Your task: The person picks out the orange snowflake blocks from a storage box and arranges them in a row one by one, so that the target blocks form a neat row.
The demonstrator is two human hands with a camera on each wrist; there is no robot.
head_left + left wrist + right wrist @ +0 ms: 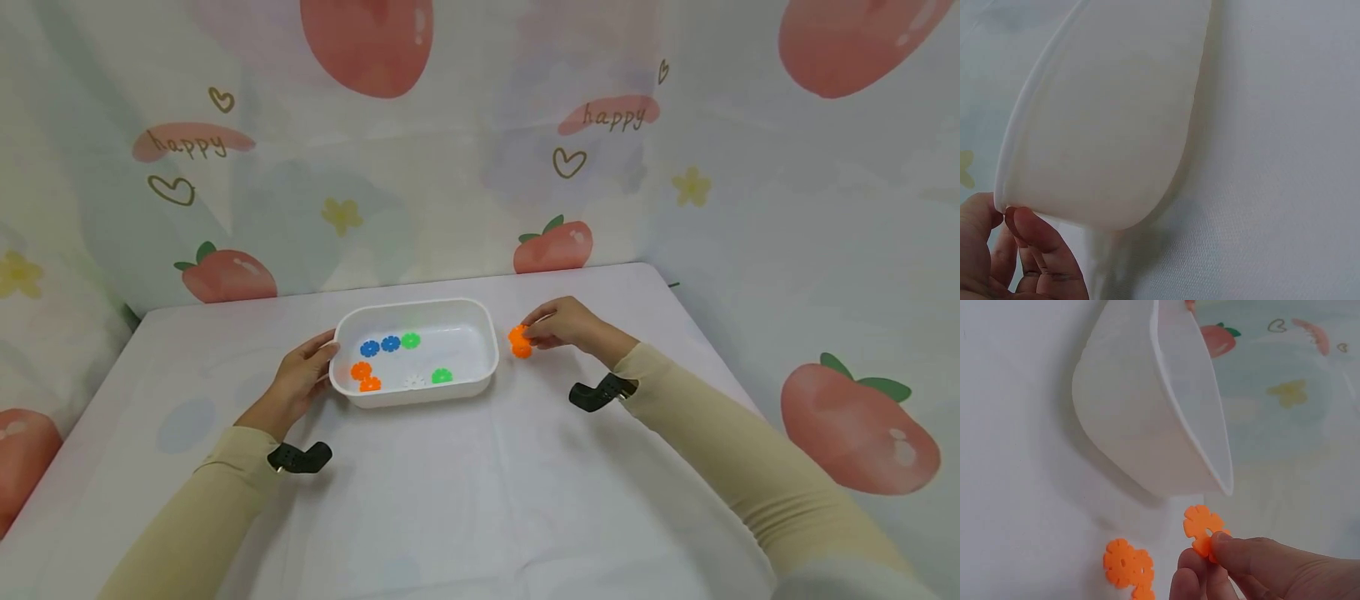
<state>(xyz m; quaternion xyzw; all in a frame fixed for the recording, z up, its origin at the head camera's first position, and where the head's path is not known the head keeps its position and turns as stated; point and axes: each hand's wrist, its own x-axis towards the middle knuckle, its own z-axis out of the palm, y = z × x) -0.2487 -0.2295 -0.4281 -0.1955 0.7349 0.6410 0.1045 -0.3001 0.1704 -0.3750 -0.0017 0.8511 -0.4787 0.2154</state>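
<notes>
A white plastic basin (427, 396) stands on the table with small notched, flower-shaped plastic discs in it. Two blue discs (380, 345), two green discs (442, 376), two orange discs (362, 371) and a white disc (415, 381) lie inside. My left hand (300, 375) pinches the rim at the basin's left end between thumb and fingers. Just off the right end, my right hand (566, 325) pinches an orange disc (1200, 525) between thumb and fingertips. Below it, several more orange discs (1120, 562) lie overlapping on the tablecloth.
A white cloth covers the table (465, 500). Behind and around it hangs a curtain (457, 183) printed with fruit, hearts and flowers. Each wrist carries a black camera mount (300, 457).
</notes>
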